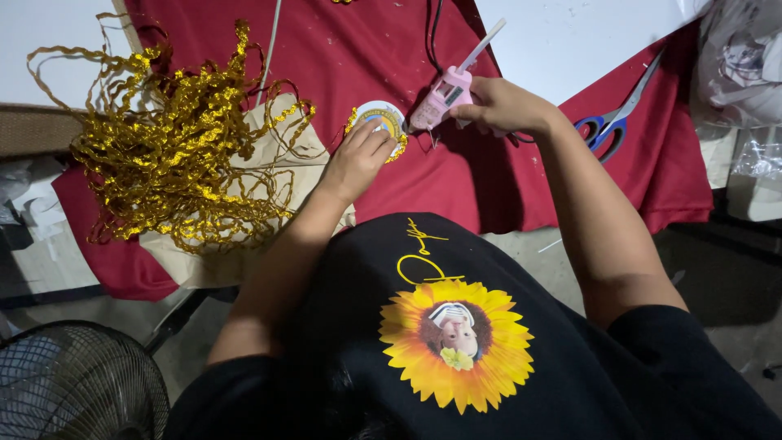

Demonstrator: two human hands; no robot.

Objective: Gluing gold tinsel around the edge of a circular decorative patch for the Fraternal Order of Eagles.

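Scissors point(615, 122) beyond glue gun point(444, 96), gold ribbon tangle point(171, 147) beside round badge point(381, 122).

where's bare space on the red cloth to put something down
Free: the red cloth between the gold ribbon pile and the black cord, and the stretch below the glue gun toward the scissors. Crowded: around the round badge under the left hand, and near the right hand.

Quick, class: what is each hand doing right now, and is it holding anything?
Left hand: fingers pressing down on the round gold-trimmed badge, not gripping it.
Right hand: closed around the pink glue gun.
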